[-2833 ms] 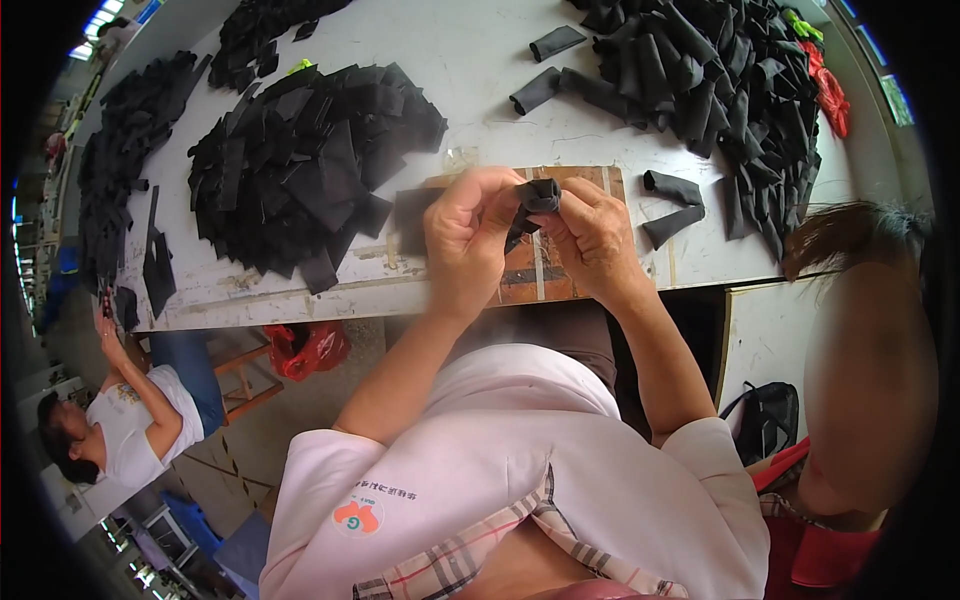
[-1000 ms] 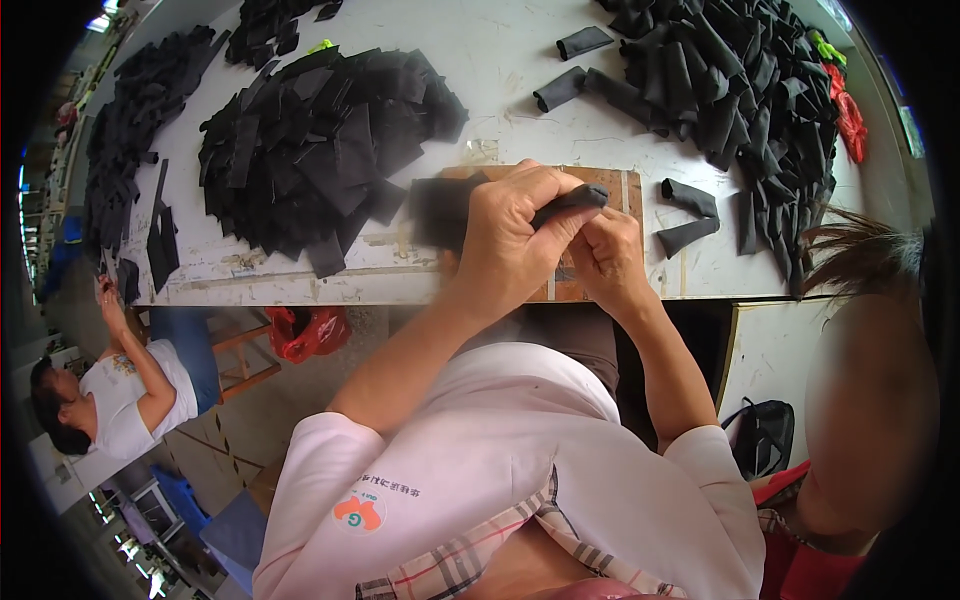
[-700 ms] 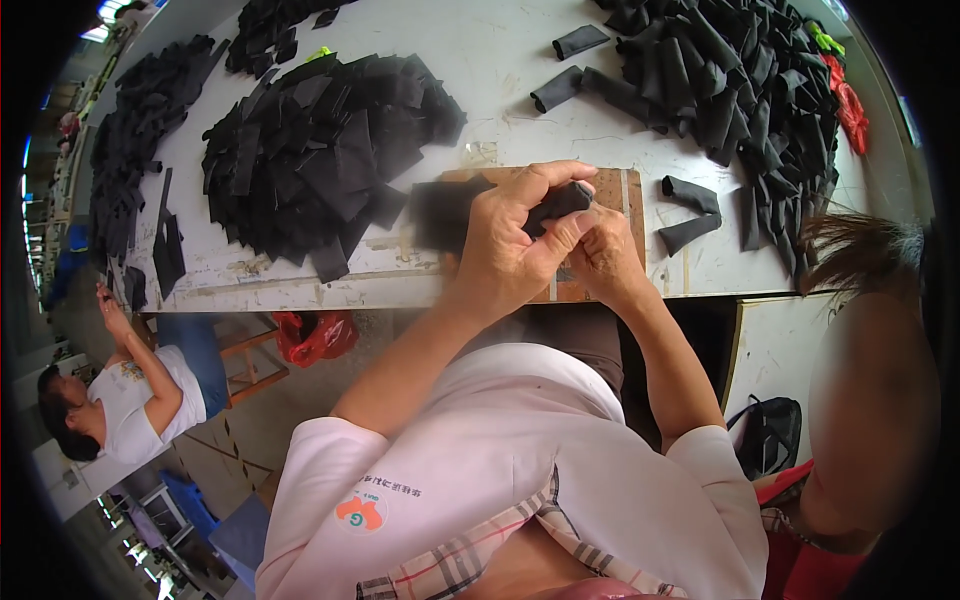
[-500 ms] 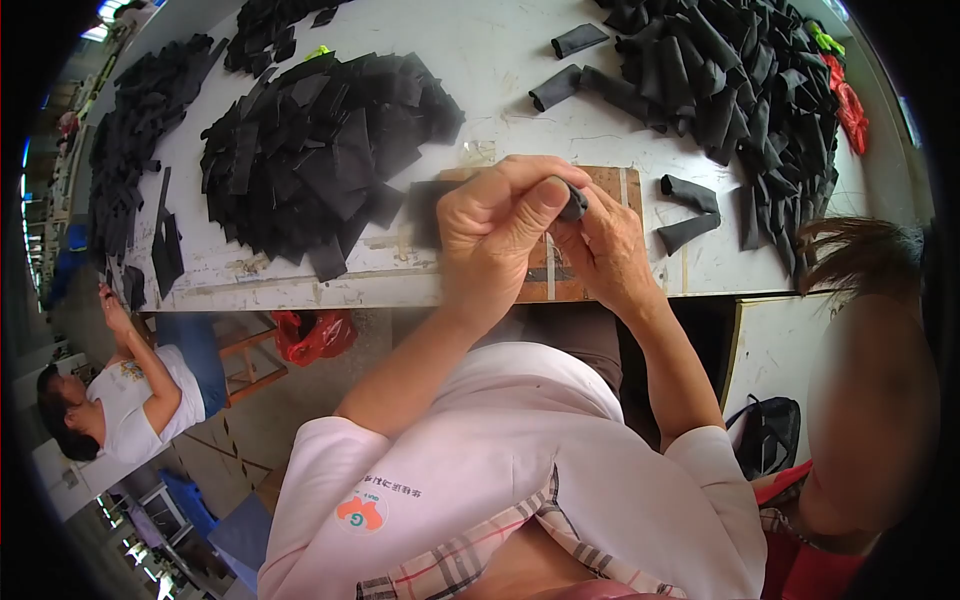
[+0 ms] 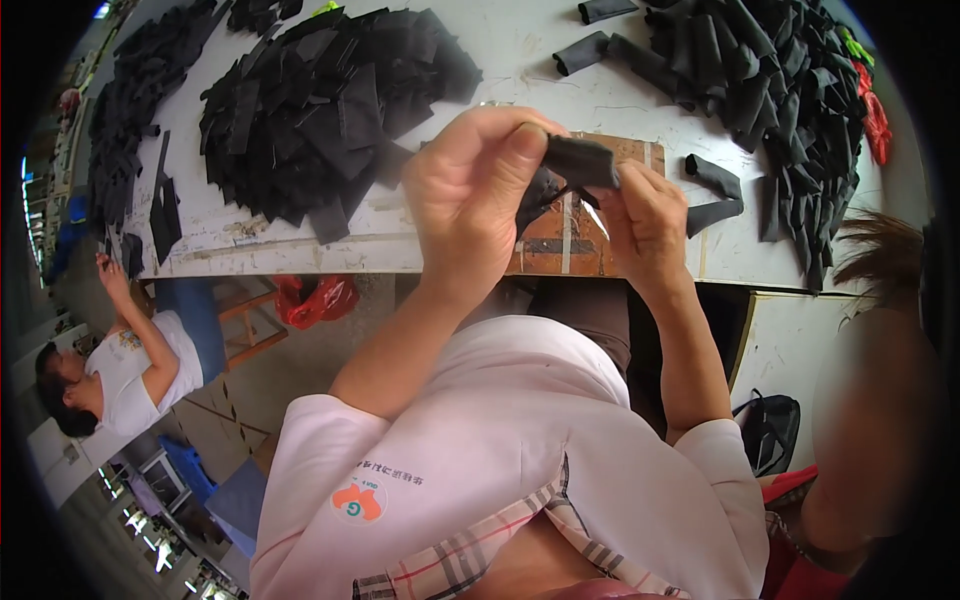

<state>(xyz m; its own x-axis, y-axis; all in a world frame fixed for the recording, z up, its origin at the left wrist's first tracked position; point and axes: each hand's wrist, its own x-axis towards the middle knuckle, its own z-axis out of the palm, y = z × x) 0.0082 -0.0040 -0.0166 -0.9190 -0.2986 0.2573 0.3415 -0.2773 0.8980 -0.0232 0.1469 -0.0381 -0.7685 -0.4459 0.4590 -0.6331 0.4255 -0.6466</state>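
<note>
My left hand (image 5: 470,195) and my right hand (image 5: 645,215) are raised together over the table's front edge, both gripping one small black fabric piece (image 5: 575,165). The left thumb presses on its top end; a thin metal tool (image 5: 592,215) shows between the right fingers. Under the hands lies a brown wooden board (image 5: 560,235). A heap of flat black fabric pieces (image 5: 320,100) lies to the left, a pile of rolled black pieces (image 5: 770,90) to the right.
The white table (image 5: 520,50) runs across the top. Two loose black rolled pieces (image 5: 715,190) lie right of the board. Another person in a white shirt (image 5: 120,365) sits at lower left. A red bag (image 5: 315,298) sits under the table, a dark bag (image 5: 770,430) at right.
Both hands have stayed together on the black piece, working it between the fingers; the left hand closed over it and the piece now sticks out between the thumbs.
</note>
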